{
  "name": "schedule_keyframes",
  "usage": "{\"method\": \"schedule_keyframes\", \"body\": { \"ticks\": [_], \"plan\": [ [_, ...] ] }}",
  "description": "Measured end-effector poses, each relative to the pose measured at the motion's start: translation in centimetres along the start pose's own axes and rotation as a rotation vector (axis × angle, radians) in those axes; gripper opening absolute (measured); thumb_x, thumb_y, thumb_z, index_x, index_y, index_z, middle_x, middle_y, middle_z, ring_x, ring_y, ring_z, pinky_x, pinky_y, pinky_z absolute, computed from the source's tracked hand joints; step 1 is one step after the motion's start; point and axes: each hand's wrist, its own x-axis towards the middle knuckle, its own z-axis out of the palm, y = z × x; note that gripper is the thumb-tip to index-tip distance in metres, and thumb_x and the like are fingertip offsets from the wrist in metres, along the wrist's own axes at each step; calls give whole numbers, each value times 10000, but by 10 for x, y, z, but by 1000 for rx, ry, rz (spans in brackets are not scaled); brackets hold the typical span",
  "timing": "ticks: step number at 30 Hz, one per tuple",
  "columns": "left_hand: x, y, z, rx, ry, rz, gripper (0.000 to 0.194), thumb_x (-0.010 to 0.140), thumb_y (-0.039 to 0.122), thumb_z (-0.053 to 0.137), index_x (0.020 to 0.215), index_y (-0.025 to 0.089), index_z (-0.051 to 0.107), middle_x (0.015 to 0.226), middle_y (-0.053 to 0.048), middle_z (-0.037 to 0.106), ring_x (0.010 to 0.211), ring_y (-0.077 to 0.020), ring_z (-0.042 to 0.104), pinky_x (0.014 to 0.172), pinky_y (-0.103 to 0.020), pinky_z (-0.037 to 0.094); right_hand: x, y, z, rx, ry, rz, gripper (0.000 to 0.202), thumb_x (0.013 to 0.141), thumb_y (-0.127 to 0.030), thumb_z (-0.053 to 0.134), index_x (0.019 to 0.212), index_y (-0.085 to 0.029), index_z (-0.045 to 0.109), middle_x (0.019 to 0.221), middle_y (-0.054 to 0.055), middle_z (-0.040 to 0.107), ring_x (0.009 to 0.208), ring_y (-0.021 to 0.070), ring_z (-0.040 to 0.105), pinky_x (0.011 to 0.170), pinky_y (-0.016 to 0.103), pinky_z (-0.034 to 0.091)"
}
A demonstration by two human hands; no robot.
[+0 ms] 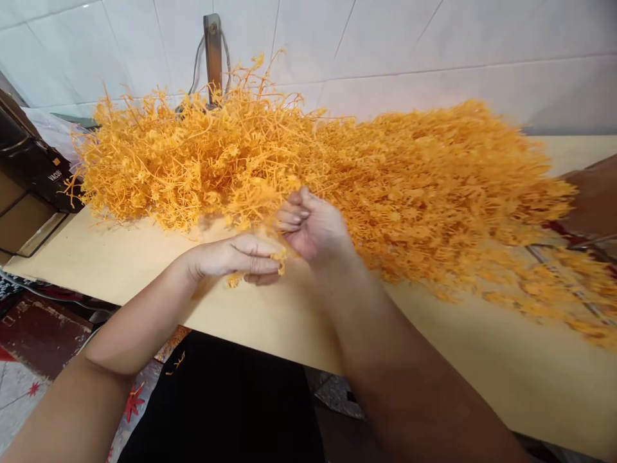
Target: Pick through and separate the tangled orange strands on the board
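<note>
A large heap of orange stringy, flower-like strands (202,161) spreads across the pale tabletop (270,315). My left hand (245,257) is closed over the table in front of the heap, with small orange bits showing at its fingertips and below its fingers. Just right of it and slightly higher, my right hand (313,225) has its fingers curled at the front edge of the heap. Orange strands lie behind those fingers, and motion blur hides whether any are pinched in them.
A metal upright (213,58) with a cable stands behind the heap against the tiled wall (409,38). At the left are a dark box (33,151) and a clear plastic bag (58,132). A brown object (595,199) sits at the right edge.
</note>
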Motion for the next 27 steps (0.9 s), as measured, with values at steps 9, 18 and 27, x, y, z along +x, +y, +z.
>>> {"method": "schedule_keyframes", "body": {
  "ticks": [9, 18, 27],
  "plan": [
    [-34, -6, -1, 712, 376, -220, 309, 820, 355, 393, 873, 144, 612, 767, -36, 616, 701, -112, 534, 672, -232, 424, 9, -7, -19, -188, -58, -57, 457, 745, -583, 512, 553, -198, 359, 429, -84, 147, 350, 44, 134, 314, 194, 126],
    [-53, -22, 26, 1222, 373, -333, 377, 885, 339, 253, 1107, 155, 497, 1038, -85, 587, 947, -176, 557, 843, -314, 440, 6, -9, -23, -166, -103, -76, 429, 752, -510, 561, 549, -194, 353, 409, -86, 153, 336, 34, 157, 320, 196, 109],
    [-31, -35, 42, 1453, 398, -302, 414, 889, 416, 242, 1089, 145, 483, 1025, -115, 563, 928, -219, 562, 761, -338, 466, 5, -5, -19, -196, -75, -89, 409, 739, -488, 586, 567, -196, 357, 407, -92, 164, 332, 30, 167, 314, 185, 129]
  ]
}}
